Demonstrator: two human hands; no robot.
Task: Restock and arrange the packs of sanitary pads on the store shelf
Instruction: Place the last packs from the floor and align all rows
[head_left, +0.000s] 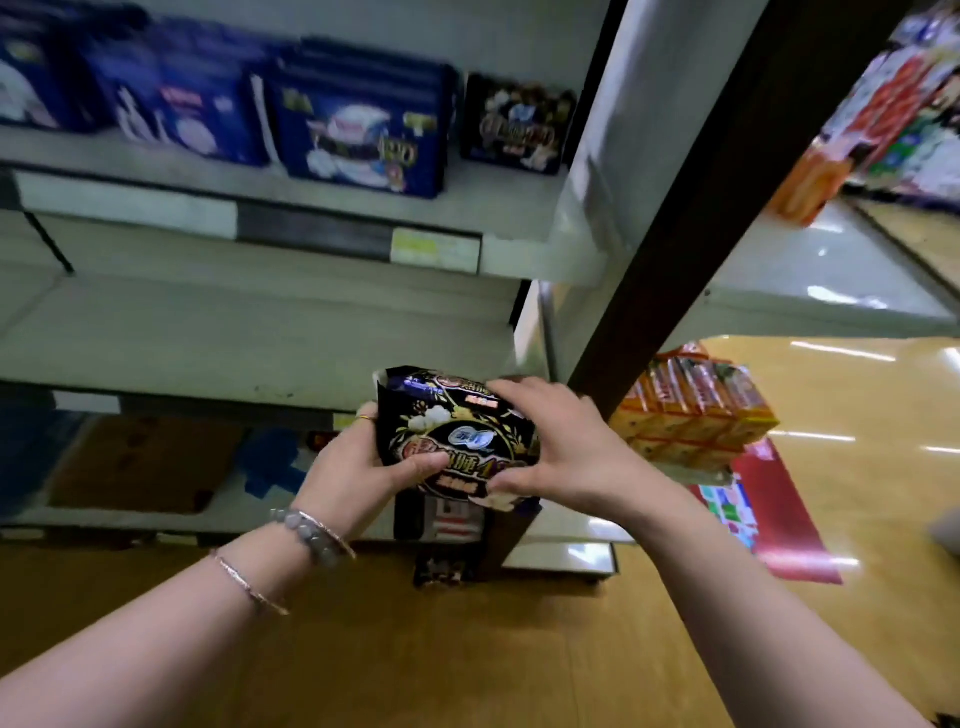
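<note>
A black pack of sanitary pads (457, 431) with gold and white print is held in front of the middle shelf's right end. My left hand (358, 467) grips its left side, thumb across the front. My right hand (561, 441) grips its right side, fingers over the top edge. On the upper shelf (322, 202) stand several dark blue packs (363, 130) and, at the right end, one black pack (517, 124) of the same kind. More black packs (447, 566) lie low by the shelf's foot, partly hidden behind the held pack.
The middle shelf (234, 343) is bare and white. A flattened cardboard box (140, 462) lies on the bottom shelf. A dark upright post (691, 208) stands right of the shelves. Orange packages (696, 410) are stacked beyond it, above a red sheet (769, 514) on the wooden floor.
</note>
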